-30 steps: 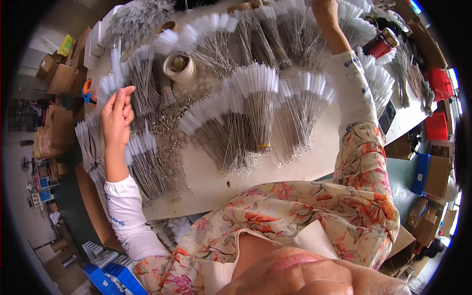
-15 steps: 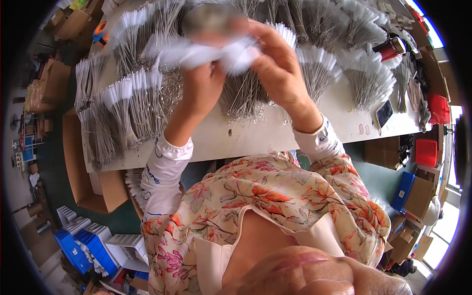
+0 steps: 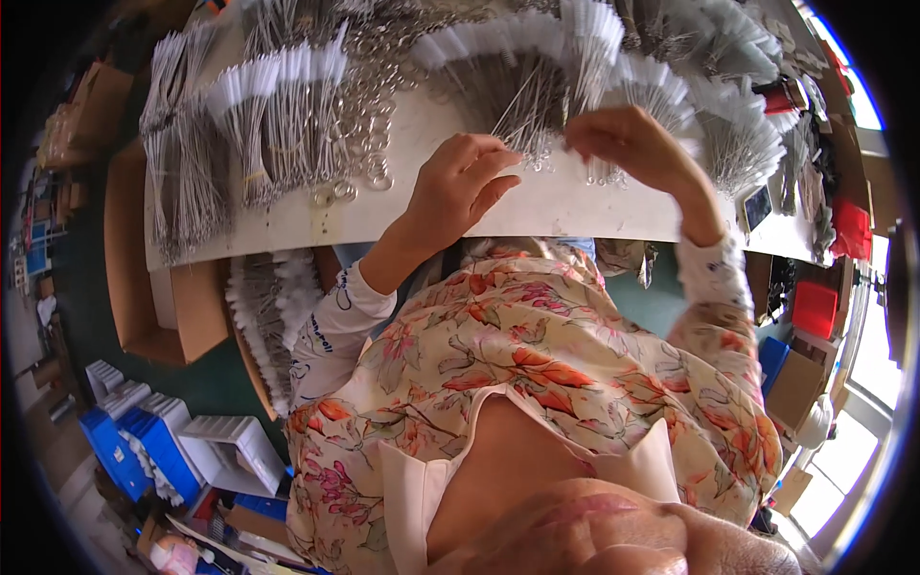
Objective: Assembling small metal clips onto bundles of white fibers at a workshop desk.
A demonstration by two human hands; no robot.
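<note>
My left hand [image 3: 462,187] hovers over the near edge of the table, thumb and fingers apart, with nothing visible between them. To its right, my right hand [image 3: 632,144] bends down by the looped ends of a fanned bunch of thin wire brushes [image 3: 508,91]. Its fingertips are blurred, so I cannot tell whether they touch or hold anything. The brushes have white bristle tips and wire stems. Another upright bunch of brushes [image 3: 589,48] lies just beyond my right hand. Left of my left hand, many metal rings [image 3: 374,120] are scattered on the white table [image 3: 422,216].
More brush bundles [image 3: 273,129] cover the table's left side, and others [image 3: 738,139] its right. A phone-like dark device [image 3: 757,206] lies near the right edge. An open cardboard box [image 3: 182,316] stands below on the left. Blue and white bins [image 3: 230,450] are on the floor.
Both hands have come down and apart from a blurred white bundle held up between them. That bundle is no longer in my left hand. The view has shifted, showing more rings.
</note>
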